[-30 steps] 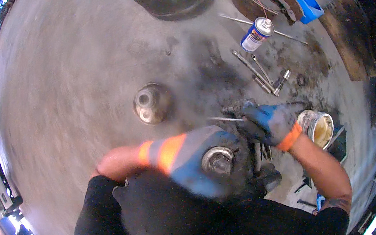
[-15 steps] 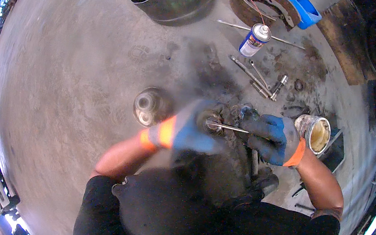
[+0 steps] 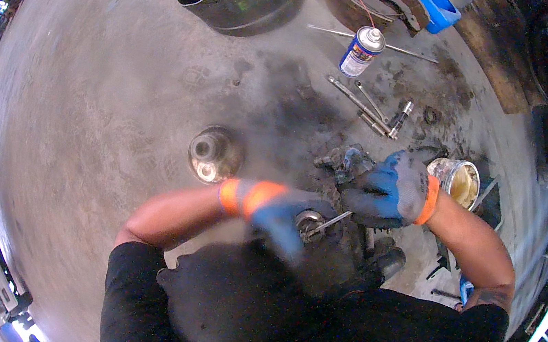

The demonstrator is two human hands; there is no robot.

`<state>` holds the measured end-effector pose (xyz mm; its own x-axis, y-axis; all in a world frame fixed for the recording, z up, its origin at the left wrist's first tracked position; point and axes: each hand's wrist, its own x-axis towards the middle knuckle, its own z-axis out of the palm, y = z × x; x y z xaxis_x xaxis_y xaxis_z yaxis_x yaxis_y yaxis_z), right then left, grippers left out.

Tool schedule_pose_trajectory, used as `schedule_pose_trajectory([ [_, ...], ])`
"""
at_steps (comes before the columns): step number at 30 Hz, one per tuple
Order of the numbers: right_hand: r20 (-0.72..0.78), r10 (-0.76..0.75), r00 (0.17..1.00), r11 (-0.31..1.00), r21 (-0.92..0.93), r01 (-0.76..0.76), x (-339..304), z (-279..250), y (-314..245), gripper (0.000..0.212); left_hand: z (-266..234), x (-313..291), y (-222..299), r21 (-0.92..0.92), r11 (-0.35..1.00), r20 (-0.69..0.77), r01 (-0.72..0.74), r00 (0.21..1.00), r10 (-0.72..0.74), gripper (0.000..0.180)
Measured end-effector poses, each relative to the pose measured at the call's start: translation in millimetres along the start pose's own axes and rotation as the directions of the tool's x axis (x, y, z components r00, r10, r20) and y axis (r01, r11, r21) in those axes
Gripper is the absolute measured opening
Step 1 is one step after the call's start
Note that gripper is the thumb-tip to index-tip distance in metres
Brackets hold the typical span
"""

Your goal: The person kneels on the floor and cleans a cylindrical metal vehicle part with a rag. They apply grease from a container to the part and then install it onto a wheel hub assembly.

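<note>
My left hand (image 3: 282, 217), in a blue and grey glove with an orange cuff, is closed round a small round metal part with a hollow middle (image 3: 310, 224); motion smears its fingers. My right hand (image 3: 389, 190), gloved alike, is closed on a slim metal tool, perhaps a screwdriver, whose shaft (image 3: 332, 224) slants down to the round part. The glove hides the tool's handle. Just beyond the right hand lies a dirty crumpled rag (image 3: 351, 162). Left of my left hand, a stepped, shiny metal hub-like part (image 3: 212, 156) stands on the floor.
An open tin of yellowish grease (image 3: 460, 184) lies tilted beside my right wrist. Farther off are ratchets and sockets (image 3: 369, 109), a spray can (image 3: 362, 52), a long rod (image 3: 407, 52), curved brake shoes (image 3: 341, 3), a black tub (image 3: 240, 11) and a wooden board (image 3: 493, 58).
Both hands have shifted: the left hand with the round part nearer my body, the right hand turned slightly. The tool's shaft now slants instead of lying nearly level. The rag is more exposed.
</note>
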<state>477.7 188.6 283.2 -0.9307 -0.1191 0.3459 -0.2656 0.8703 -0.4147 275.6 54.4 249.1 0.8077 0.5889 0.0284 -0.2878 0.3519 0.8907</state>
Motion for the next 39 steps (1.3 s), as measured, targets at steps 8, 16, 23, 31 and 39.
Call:
schedule_pose_trajectory([
  [8, 0.071, 0.305, 0.950, 0.952, -0.009, -0.305, -27, 10, 2, 0.039, -4, -8, 23, 0.527, 0.841, -0.567, 0.118, 0.786, 0.245, 0.045],
  [16, 0.011, 0.703, 0.711, 0.633, 0.445, -0.633, -17, 24, -41, 0.038, -2, 5, -5, 0.661, 0.677, -0.749, 0.323, 0.331, 0.574, 0.051],
  [23, 0.116, 0.835, 0.538, 0.344, 0.653, -0.675, -4, 19, -57, 0.032, -7, 8, -24, 0.712, 0.486, -0.643, 0.507, 0.191, 0.742, 0.045],
  [31, 0.039, 0.823, 0.567, 0.450, 0.563, -0.693, 15, 68, -81, 0.030, -24, 18, -25, 0.694, 0.301, -0.479, 0.654, 0.108, 0.871, 0.031],
  [39, 0.075, 0.721, 0.689, 0.627, 0.352, -0.695, 12, 48, -53, 0.028, -30, 0, -12, 0.624, 0.544, -0.764, 0.560, 0.294, 0.574, 0.049],
])
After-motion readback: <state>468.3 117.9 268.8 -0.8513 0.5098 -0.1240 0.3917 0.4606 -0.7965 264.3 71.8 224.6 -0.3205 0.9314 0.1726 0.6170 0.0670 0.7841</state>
